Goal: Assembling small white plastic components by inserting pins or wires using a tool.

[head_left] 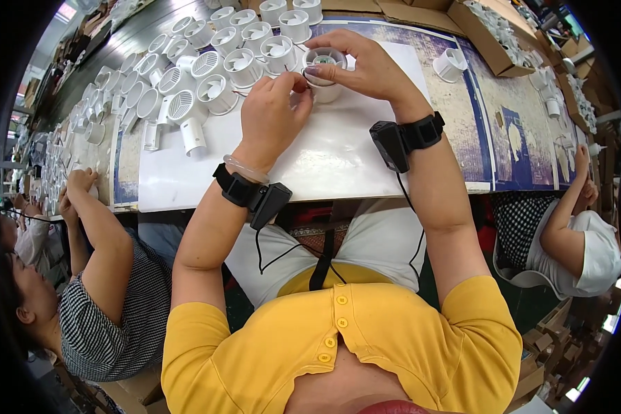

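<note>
I see a white sheet (338, 169) on the scuffed worktop (455, 103), people (114, 310) either side. Right fingers (332, 72) hold a white housing (326, 92); left fingers (283, 84) pinch narrowly beside it, contents unclear.

The worktop (466, 103) is blue and worn beige, its near edge under a white sheet (338, 162). White housings (215, 95) spread toward its left edge; toward the far edge, a white cup (326, 92) shows green inside. The wearer's shirt (393, 324) is yellow.
</note>
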Demonstrator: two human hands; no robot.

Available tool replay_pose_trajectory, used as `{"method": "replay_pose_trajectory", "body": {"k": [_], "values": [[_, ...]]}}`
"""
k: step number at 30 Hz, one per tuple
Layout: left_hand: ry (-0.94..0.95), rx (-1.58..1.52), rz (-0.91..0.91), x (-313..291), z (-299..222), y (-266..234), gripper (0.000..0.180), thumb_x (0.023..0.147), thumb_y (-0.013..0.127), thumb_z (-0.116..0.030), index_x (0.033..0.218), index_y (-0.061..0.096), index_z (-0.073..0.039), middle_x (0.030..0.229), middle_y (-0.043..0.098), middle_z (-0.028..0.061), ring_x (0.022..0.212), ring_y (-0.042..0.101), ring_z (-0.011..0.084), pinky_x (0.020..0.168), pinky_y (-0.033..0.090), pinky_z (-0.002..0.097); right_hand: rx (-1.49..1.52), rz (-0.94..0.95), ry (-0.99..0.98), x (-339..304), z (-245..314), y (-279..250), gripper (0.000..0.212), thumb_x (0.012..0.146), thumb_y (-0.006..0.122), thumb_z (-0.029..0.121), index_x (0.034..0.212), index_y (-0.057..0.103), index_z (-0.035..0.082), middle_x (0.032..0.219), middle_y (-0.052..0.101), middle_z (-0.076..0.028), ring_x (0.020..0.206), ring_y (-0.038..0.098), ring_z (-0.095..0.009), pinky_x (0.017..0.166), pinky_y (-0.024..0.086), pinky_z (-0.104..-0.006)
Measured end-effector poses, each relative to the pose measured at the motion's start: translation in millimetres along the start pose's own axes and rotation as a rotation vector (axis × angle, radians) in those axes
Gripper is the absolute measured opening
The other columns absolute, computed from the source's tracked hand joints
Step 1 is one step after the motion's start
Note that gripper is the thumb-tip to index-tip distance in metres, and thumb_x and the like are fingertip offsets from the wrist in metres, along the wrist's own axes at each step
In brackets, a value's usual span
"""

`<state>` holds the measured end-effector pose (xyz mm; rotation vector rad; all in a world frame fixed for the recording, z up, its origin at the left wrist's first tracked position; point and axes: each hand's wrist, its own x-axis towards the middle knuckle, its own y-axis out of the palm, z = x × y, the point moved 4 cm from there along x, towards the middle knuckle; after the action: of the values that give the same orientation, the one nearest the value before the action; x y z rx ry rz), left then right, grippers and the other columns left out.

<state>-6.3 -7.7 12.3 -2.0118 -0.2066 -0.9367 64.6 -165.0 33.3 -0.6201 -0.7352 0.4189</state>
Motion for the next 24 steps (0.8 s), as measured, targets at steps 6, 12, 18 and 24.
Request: {"method": "replay_pose_trajectory", "body": {"k": [6,12,18,24], "values": [[-0.049,-0.037,0.033,-1,-2,0,0.017,0.074,0.069,-0.015,0.086,0.058,-0.010,0.071,0.065,0.0012,0.067,0.061,0.0209,0.059,0.047,0.0328,-0.028,-0.035,-0.089,1,1,1,0.049,0.074,0.073,0.042,0.112,0.065,0.012,0.106,0.064,-0.010,0.098,0.061,-0.027,0.084,0.048,-0.0350],[-0.196,-0.064,0.107,-4,-4,2,0.018,0.077,0.069,-0.016,0.089,0.057,-0.009,0.071,0.066,0.0014,0.063,0.063,0.0208,0.056,0.048,0.0328,-0.090,0.007,-0.063,-1,1,2,0.050,0.074,0.075,0.037,0.116,0.062,0.012,0.110,0.062,-0.008,0.103,0.059,-0.026,0.089,0.046,-0.0346],[-0.189,-0.058,0.097,-3,-7,-1,0.014,0.078,0.069,-0.016,0.087,0.060,-0.010,0.071,0.066,0.0013,0.062,0.063,0.0212,0.055,0.048,0.0320,-0.112,0.016,-0.059,-1,1,1,0.050,0.074,0.076,0.034,0.116,0.062,0.012,0.111,0.062,-0.008,0.103,0.059,-0.025,0.089,0.046,-0.0341],[-0.041,-0.017,0.025,-3,-9,-7,0.008,0.077,0.069,-0.013,0.084,0.065,-0.012,0.071,0.064,0.0008,0.065,0.061,0.0213,0.057,0.048,0.0317,-0.104,-0.016,-0.045,-1,0,0,0.052,0.074,0.074,0.043,0.114,0.063,0.011,0.108,0.063,-0.010,0.100,0.060,-0.026,0.086,0.048,-0.0353]]}}
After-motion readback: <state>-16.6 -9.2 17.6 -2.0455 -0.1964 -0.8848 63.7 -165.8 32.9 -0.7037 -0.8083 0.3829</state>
